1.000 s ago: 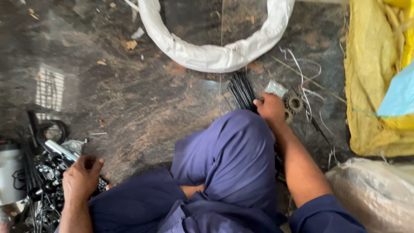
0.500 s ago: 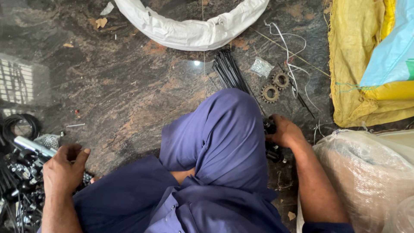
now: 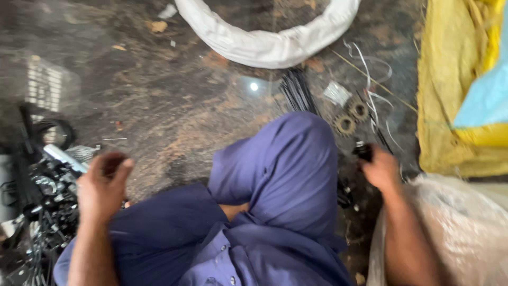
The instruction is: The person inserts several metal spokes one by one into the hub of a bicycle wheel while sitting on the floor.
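I sit on a dark stone floor with my knee (image 3: 291,159) raised in blue trousers. My right hand (image 3: 380,169) is to the right of the knee, closed around a small black part (image 3: 363,151). Two toothed gear wheels (image 3: 351,117) lie just beyond it on the floor, next to a bundle of thin black rods (image 3: 297,90). My left hand (image 3: 103,185) hovers blurred over my left thigh, fingers curled, beside a heap of black metal parts (image 3: 45,201); whether it holds anything is unclear.
A white rolled sack rim (image 3: 264,45) lies at the top. A yellow sack (image 3: 455,106) with a light blue sheet (image 3: 484,95) sits at right. A translucent plastic bag (image 3: 465,228) is at lower right. Loose white strips (image 3: 368,69) lie near the gears.
My right hand came back from the black rods to beside my knee and now grips a small black part. My left hand lifted slightly from the parts heap.
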